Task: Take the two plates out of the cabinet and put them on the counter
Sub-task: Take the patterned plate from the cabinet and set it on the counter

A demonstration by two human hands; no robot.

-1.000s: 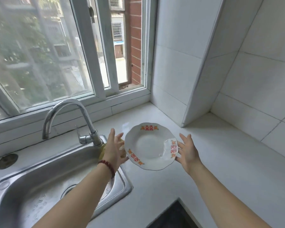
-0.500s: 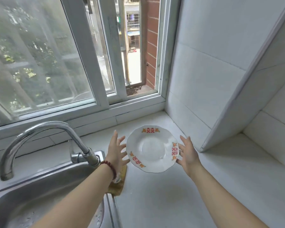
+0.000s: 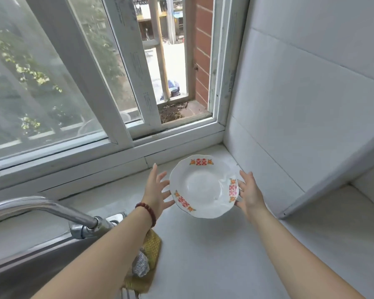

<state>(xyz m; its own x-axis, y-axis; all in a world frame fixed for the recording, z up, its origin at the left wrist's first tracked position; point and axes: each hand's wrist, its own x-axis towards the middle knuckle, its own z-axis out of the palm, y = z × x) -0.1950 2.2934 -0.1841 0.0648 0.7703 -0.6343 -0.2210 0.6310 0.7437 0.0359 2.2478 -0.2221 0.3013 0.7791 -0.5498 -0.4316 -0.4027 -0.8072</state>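
A white plate (image 3: 203,186) with a scalloped rim and red-and-orange marks is held between both hands, slightly tilted, low over the white counter (image 3: 203,255) near the corner by the window. My left hand (image 3: 154,190), with a red bead bracelet on the wrist, presses the plate's left rim with its fingers spread. My right hand (image 3: 249,195) holds the right rim. Whether the plate touches the counter I cannot tell. Only one plate shows, and no cabinet is in view.
A steel faucet (image 3: 52,210) and sink (image 3: 30,266) lie at the lower left. A yellow cloth (image 3: 152,244) with a steel scrubber (image 3: 140,264) sits by the sink's edge. The window sill (image 3: 138,156) runs behind, and a tiled wall column (image 3: 289,126) stands to the right.
Both hands have carried the plate forward and to the right, toward the corner under the window. The view has followed, so the sink has slid off to the left.
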